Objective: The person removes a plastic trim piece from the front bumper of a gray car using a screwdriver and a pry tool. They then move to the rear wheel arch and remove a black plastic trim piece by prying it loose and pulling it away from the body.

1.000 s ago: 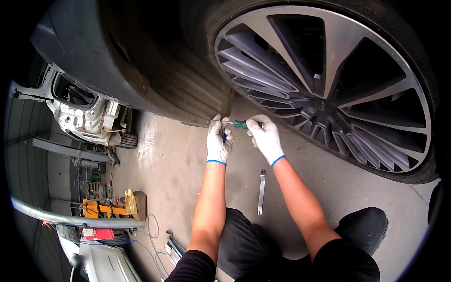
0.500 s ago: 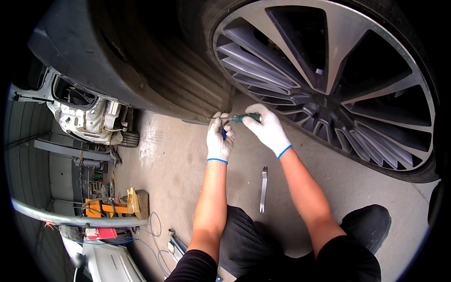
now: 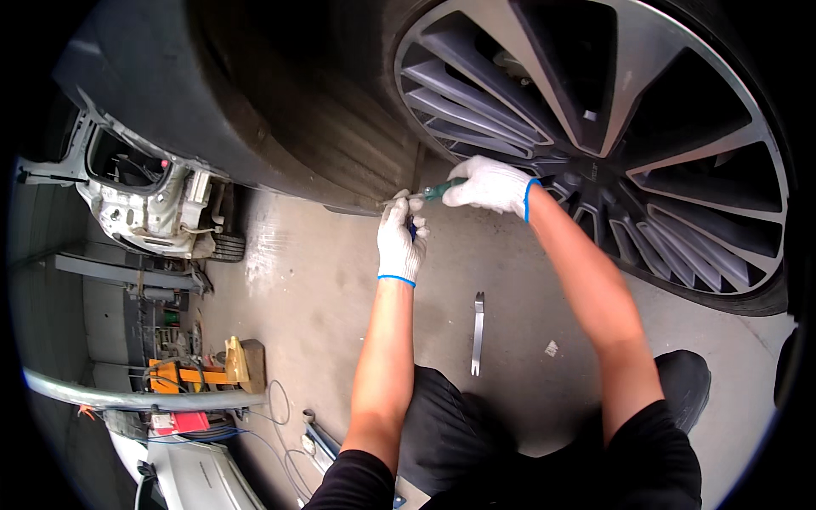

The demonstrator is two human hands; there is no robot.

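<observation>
My right hand (image 3: 495, 185), in a white knit glove with a blue cuff, is closed round the green handle of a screwdriver (image 3: 439, 189). Its thin shaft points left, to the lower edge of the dark wheel-arch liner (image 3: 344, 149). My left hand (image 3: 398, 246), gloved alike, has its fingertips up at the shaft and the liner edge. Within its curled fingers sits a small blue-handled tool (image 3: 413, 228), mostly hidden, its kind unclear. Glove and fingertips cover the point where the screwdriver tip meets the edge.
A large alloy wheel (image 3: 595, 174) stands close on the right. On the floor between my arms lies a silver forked pry bar (image 3: 478, 336). Leftward are a stripped white car body (image 3: 153, 208), an orange stand (image 3: 166, 376), and loose cables (image 3: 276, 399).
My right hand has turned over at the wrist and risen slightly, its elbow swinging outward to the right. The left hand stays at the liner edge. The whole view has shifted a little.
</observation>
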